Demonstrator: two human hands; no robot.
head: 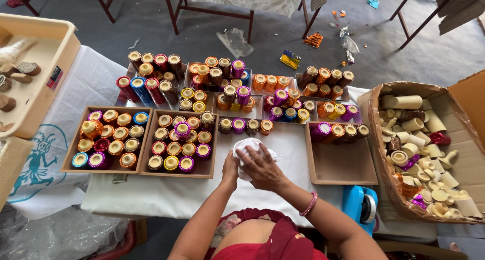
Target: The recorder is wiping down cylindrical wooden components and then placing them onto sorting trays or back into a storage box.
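Observation:
Both my hands meet over the white-covered table (166,192) near its front edge. My right hand (262,166) is closed over a crumpled white cloth (243,148), and my left hand (230,170) grips the same cloth from the left. What lies inside the cloth is hidden. Just beyond it stands a short row of foil-wrapped spools (246,125). A pink bangle (309,204) circles my right wrist.
Two brown trays (144,144) left of my hands hold several shiny spools; more trays stand behind. A nearly bare tray (339,164) sits to the right, a blue tape dispenser (359,205) below it. A cardboard box (457,103) of plain spools is far right, a beige tub (48,68) far left.

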